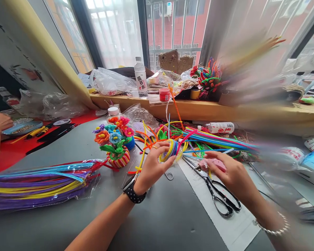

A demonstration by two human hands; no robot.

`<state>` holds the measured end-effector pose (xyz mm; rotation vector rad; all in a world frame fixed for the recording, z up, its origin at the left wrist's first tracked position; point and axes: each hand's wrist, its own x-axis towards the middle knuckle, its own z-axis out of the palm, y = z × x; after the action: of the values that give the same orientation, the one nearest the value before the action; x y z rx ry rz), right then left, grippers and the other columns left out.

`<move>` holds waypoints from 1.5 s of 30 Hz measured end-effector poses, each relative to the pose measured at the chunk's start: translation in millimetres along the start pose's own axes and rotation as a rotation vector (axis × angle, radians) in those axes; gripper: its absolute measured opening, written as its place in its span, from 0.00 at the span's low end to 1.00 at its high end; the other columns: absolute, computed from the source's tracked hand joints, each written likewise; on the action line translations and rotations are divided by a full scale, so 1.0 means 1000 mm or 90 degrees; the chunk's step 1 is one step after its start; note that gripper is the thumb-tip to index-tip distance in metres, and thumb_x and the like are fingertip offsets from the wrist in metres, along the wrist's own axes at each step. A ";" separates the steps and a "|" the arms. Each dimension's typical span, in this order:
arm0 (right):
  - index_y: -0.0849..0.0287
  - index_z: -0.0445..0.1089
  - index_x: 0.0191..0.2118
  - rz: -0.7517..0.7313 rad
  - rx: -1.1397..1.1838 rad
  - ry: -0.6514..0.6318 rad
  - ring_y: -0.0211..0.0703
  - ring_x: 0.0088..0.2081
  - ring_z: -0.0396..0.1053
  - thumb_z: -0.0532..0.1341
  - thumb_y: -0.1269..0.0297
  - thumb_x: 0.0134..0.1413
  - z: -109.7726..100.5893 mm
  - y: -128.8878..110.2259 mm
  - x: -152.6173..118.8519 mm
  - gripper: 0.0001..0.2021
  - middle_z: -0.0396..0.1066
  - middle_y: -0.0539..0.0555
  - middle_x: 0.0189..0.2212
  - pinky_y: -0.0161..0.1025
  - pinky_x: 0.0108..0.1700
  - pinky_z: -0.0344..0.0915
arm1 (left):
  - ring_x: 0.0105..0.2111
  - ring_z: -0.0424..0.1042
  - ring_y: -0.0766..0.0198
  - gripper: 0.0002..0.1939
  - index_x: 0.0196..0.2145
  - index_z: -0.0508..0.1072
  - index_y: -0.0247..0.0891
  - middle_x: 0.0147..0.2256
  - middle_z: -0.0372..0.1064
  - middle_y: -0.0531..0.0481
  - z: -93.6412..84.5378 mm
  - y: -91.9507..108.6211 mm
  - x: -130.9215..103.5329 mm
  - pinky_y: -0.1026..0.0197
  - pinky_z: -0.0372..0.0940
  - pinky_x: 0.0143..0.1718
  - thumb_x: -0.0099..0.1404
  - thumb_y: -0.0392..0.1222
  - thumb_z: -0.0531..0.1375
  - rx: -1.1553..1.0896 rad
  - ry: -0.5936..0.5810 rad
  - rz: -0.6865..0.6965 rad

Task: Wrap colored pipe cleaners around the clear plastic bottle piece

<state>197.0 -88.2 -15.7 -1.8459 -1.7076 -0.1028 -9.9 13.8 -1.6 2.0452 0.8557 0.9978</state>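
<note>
My left hand, with a ring and a black dotted watch band, is closed around a small pot wound with chenille stems in yellow, blue and pink. To its right, my right hand has its fingers and thumb around a pink hot glue gun, whose pointed nozzle faces left toward the pot. Black-handled scissors lie below the glue gun on a white board. A finished striped pot of chenille flowers stands left of my left hand.
Bagged chenille stems lie at the left, and more loose stems spread behind my hands. An upright water bottle and a red jar stand on the sill. Another person's hand shows at the far left. The right side is blurred.
</note>
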 end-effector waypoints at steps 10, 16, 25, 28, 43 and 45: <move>0.63 0.47 0.56 -0.157 0.171 -0.033 0.45 0.55 0.54 0.63 0.51 0.39 0.031 -0.057 0.036 0.40 0.54 0.61 0.53 0.43 0.55 0.58 | 0.50 0.61 0.57 0.11 0.37 0.72 0.37 0.45 0.65 0.43 -0.004 0.003 -0.001 0.56 0.56 0.52 0.57 0.42 0.57 -0.112 -0.020 0.003; 0.64 0.49 0.55 -0.107 0.177 -0.028 0.48 0.54 0.55 0.61 0.52 0.42 0.037 -0.051 0.031 0.36 0.55 0.62 0.52 0.49 0.54 0.58 | 0.51 0.60 0.57 0.11 0.38 0.73 0.38 0.46 0.64 0.44 -0.002 0.003 -0.004 0.58 0.57 0.52 0.57 0.41 0.57 -0.183 -0.040 -0.005; 0.63 0.51 0.54 -0.075 0.212 -0.039 0.43 0.50 0.60 0.61 0.55 0.44 0.033 -0.050 0.032 0.33 0.58 0.59 0.50 0.42 0.50 0.64 | 0.48 0.62 0.56 0.11 0.35 0.73 0.37 0.43 0.65 0.44 -0.003 0.005 -0.001 0.59 0.59 0.49 0.57 0.44 0.58 -0.148 -0.028 -0.035; 0.63 0.50 0.55 -0.076 0.206 -0.028 0.44 0.52 0.58 0.60 0.56 0.45 0.033 -0.052 0.032 0.32 0.57 0.59 0.51 0.43 0.51 0.63 | 0.45 0.64 0.57 0.13 0.34 0.74 0.37 0.41 0.66 0.45 -0.004 0.005 0.000 0.61 0.62 0.43 0.55 0.47 0.58 -0.137 -0.015 -0.063; 0.63 0.46 0.56 -0.153 0.145 0.009 0.41 0.55 0.54 0.58 0.63 0.49 0.031 -0.046 0.034 0.30 0.55 0.58 0.53 0.43 0.56 0.58 | 0.34 0.67 0.64 0.16 0.39 0.73 0.39 0.35 0.71 0.49 -0.002 0.011 0.001 0.66 0.62 0.31 0.52 0.47 0.61 -0.308 -0.111 -0.245; 0.62 0.46 0.57 -0.164 0.139 0.015 0.42 0.56 0.53 0.57 0.63 0.49 0.033 -0.045 0.034 0.30 0.54 0.59 0.53 0.44 0.57 0.57 | 0.26 0.64 0.70 0.15 0.37 0.73 0.38 0.31 0.70 0.51 -0.002 0.011 0.000 0.70 0.57 0.23 0.52 0.47 0.61 -0.313 -0.102 -0.253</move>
<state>149.5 -43.4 -9.4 -1.4578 -1.8529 -0.0398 -8.3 8.8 7.9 1.4458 0.7947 0.7222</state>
